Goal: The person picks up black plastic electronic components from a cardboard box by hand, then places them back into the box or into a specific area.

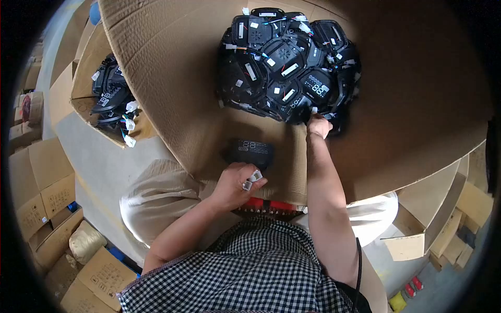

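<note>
left hand (pixel 232 185): fingers closely curled around white plastic connector plugs (pixel 252 180), probably keeping loose ends gathered; a black, curved plastic display unit (pixel 251 151) lies just beyond, lower edge hidden. right hand (pixel 319 126) reaches the heaped black plastic units (pixel 284 60) inside the large brown cardboard box (pixel 172 78); fingertips obscured, grip cannot be determined.

Display units (pixel 284 60) lie in the carton (pixel 151 62), right of another box (pixel 83 83).

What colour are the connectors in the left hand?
The connectors are white, shown in the head view.
</note>
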The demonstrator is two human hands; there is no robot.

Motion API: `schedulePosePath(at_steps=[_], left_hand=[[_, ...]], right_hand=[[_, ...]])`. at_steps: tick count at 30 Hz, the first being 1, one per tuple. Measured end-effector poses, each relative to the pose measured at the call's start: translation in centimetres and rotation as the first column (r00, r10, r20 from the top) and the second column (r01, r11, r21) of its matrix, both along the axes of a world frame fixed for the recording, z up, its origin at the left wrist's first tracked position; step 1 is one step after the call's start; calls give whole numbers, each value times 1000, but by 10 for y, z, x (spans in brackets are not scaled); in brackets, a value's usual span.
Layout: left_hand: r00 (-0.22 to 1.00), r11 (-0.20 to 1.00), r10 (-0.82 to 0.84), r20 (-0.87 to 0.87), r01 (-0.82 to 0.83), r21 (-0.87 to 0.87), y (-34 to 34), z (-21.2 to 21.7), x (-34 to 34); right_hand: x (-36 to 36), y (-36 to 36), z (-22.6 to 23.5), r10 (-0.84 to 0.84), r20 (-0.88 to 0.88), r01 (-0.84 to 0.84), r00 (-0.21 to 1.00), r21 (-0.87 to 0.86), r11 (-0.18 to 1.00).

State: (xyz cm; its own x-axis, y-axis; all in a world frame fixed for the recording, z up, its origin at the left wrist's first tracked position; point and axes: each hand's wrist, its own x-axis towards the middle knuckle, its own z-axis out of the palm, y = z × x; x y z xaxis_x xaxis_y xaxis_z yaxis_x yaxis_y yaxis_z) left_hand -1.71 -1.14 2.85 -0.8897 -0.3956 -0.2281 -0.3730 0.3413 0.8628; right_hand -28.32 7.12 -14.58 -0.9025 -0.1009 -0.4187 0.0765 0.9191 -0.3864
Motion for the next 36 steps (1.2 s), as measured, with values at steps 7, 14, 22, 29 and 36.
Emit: schedulePosePath(at_steps=[7,14,22,29,36], left_hand=[[951,913,309,25,-304,270,4,3,-17],[878,655,469,93,-417,630,-13,-17,-17],[918,335,374,129,-264,904,-27,-3,-12],[899,593,427,-98,-197,781,-12,-13,-13],[927,737,331,-175,-139,662,-15,-32,-16]], right_hand=[[15,55,26,-27,-176,-40,984,-367,929],[102,100,182,276,227,160,934,-957,243],[133,135,180,800,29,-260,599,-938,228],[139,124,139,626,572,129,530,-784,608],[106,73,178,476,451,-51,755,-683,728]])
